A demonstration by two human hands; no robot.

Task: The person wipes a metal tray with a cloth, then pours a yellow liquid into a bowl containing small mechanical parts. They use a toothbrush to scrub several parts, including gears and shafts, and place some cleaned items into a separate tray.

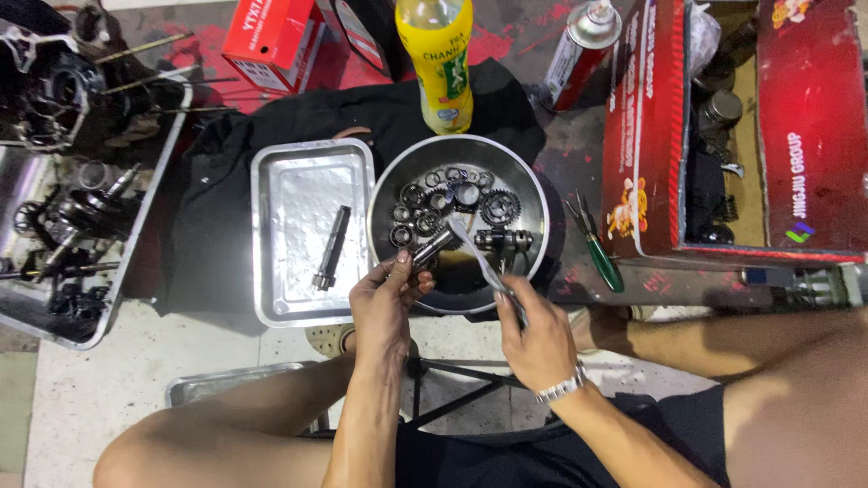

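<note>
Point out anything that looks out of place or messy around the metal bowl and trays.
The round metal bowl holds gears in dark oily liquid. A yellow drink bottle stands among the greasy parts. Green-handled pliers lie loose on the floor, and red stains mark the floor behind. Nothing looks freshly spilled or toppled.

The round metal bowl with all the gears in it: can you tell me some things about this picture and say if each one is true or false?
1. The round metal bowl holds many small gears. True.
2. The left hand holds a metal shaft over the bowl's edge. True.
3. The right hand is empty. False: it holds a thin brush-like tool that points into the bowl.
4. The square metal tray beside the bowl is full of gears. False: only one metal shaft lies in it.
5. A yellow bottle stands behind the bowl. True.
6. The green-handled pliers lie inside the bowl. False: they lie on the floor to its right.
</note>
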